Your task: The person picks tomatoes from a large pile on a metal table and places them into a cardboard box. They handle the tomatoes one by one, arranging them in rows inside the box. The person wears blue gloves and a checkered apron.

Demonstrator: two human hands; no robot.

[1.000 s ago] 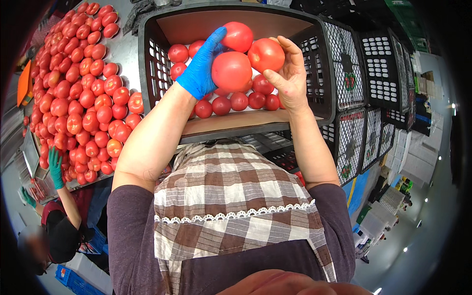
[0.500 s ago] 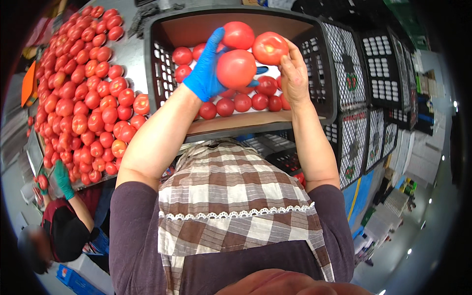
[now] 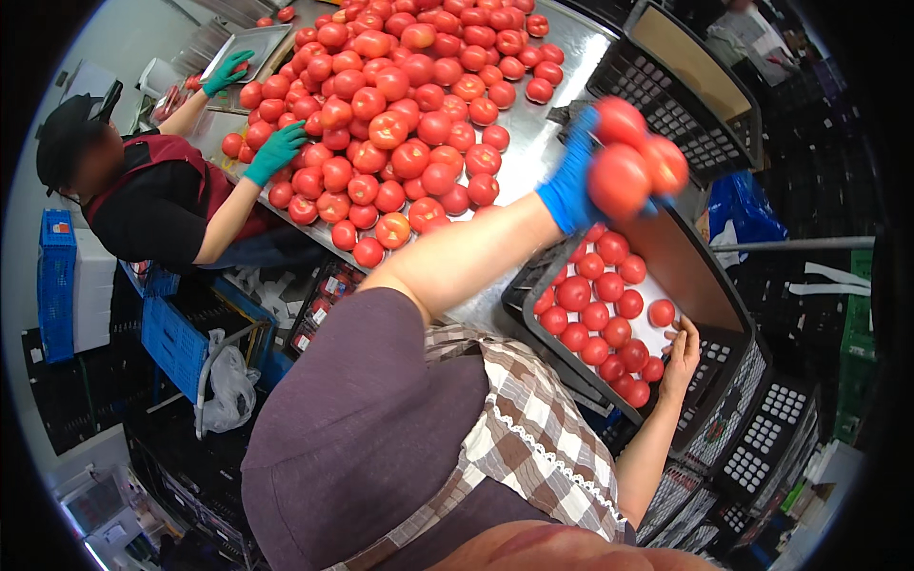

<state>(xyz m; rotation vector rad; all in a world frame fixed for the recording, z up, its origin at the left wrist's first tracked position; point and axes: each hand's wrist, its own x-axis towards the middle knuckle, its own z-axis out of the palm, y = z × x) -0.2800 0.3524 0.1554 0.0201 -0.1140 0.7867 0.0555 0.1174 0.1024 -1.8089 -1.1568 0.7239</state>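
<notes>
My left hand (image 3: 574, 181), in a blue glove, is closed around a cluster of three tomatoes (image 3: 621, 179), blurred by motion. It is raised above the far end of a black plastic crate (image 3: 728, 276). Inside this crate, red tomatoes (image 3: 595, 315) lie in rows on a white liner. My bare right hand (image 3: 679, 360) reaches in at the crate's near right side. Its fingers are apart, close beside a single tomato (image 3: 662, 312), and nothing shows in its grip.
A big heap of tomatoes (image 3: 388, 128) covers the metal table (image 3: 562, 105) at the left and far side. Across it, a co-worker's green-gloved hand (image 3: 276, 152) touches the heap. Another black crate (image 3: 666, 95) stands at the back; stacked crates (image 3: 766, 433) stand at the right.
The view has swung left, bringing the heap and co-worker to the middle. My left hand has lifted away with the tomatoes. My right hand has let go of its tomato and moved down into the crate.
</notes>
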